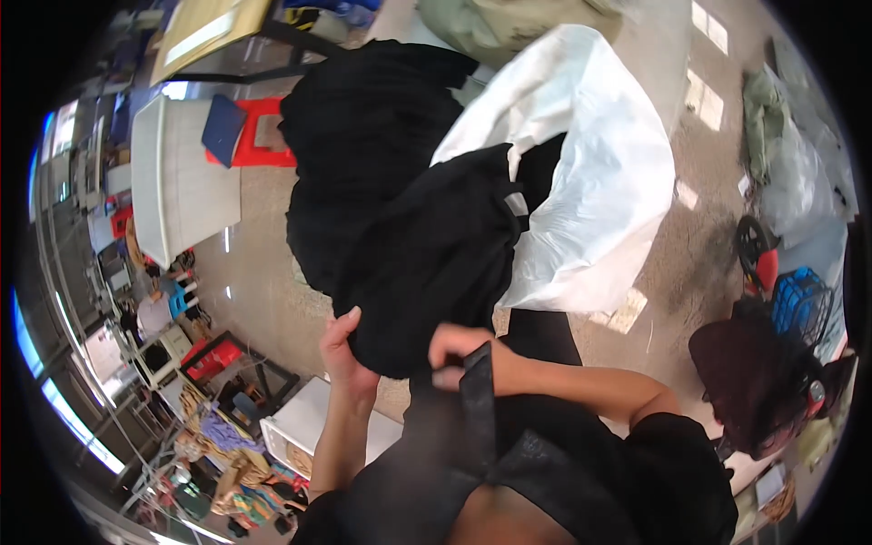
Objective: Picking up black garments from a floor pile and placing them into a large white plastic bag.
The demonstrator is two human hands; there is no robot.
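Observation:
A piece of black clothing (427,263) hangs in front of me, a small white label showing near its right edge. My left hand (345,352) grips its near left edge, thumb outside and the fingers partly behind the cloth. Close to the garment's near right edge, my right hand (461,350) is curled closed and slightly blurred; whatever its fingers hold is hidden. More black cloth (372,118) lies beyond, in a gathered heap. A large white plastic bag (609,191) gapes on the right, with black fabric at its mouth.
To the left stand a pale box-like table (195,173) and a red stool (259,150) with a blue item on it. A wooden-topped table (209,41) is at the far left. On the right are a dark maroon bundle (745,386) and a blue basket (799,300).

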